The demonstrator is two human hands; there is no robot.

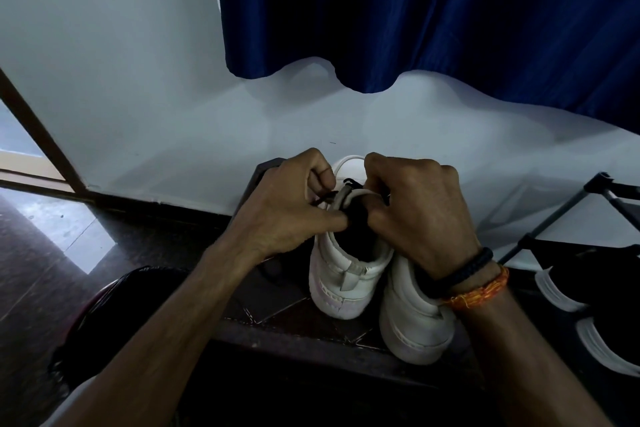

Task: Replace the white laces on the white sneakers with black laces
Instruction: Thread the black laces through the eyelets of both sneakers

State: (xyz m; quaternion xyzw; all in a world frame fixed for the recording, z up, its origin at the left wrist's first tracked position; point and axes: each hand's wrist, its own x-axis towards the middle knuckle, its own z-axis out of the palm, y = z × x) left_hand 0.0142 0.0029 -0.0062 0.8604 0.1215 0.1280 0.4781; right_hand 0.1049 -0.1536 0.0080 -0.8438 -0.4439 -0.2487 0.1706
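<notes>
I am looking down at two white sneakers standing side by side on a dark tiled ledge (298, 319), heels toward me and toes toward the white wall (138, 97). The left sneaker (346, 274) is sitting a little farther from me, the right sneaker (412, 319) is touching it and lying partly under my right wrist. My left hand (287, 208) is curling its fingers and pinching the black lace (323, 198) at the left side of the left sneaker's tongue. My right hand (419, 208) is closing over the right side of the same tongue, fingers bent around the upper; a bit of black lace is showing just above its knuckles, but I cannot tell whether those fingers are pinching it. A dark band and an orange thread are circling my right wrist. A blue curtain (433, 10) is hanging above, and a black rack (568, 215) with dark shoes is standing at the right.
</notes>
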